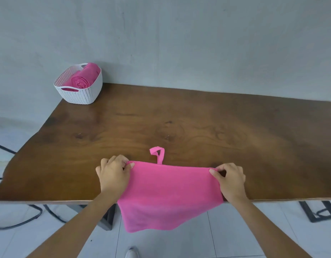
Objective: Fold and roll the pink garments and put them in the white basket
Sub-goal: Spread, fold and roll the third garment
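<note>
A pink cloth point(168, 194) hangs stretched between my hands over the near edge of the wooden table point(179, 123). My left hand point(114, 174) pinches its top left corner. My right hand point(230, 178) pinches the top right corner. A small pink loop point(158, 153) sticks up from the cloth's top edge. The lower part of the cloth droops below the table edge. The white basket point(80, 92) stands at the table's far left corner with two rolled pink garments point(83, 77) inside.
A grey wall rises behind the table. Black metal legs point(317, 211) show under the table at the right, and dark cables point(31, 215) lie on the tiled floor at the left. A shoe tip point(132, 253) appears at the bottom.
</note>
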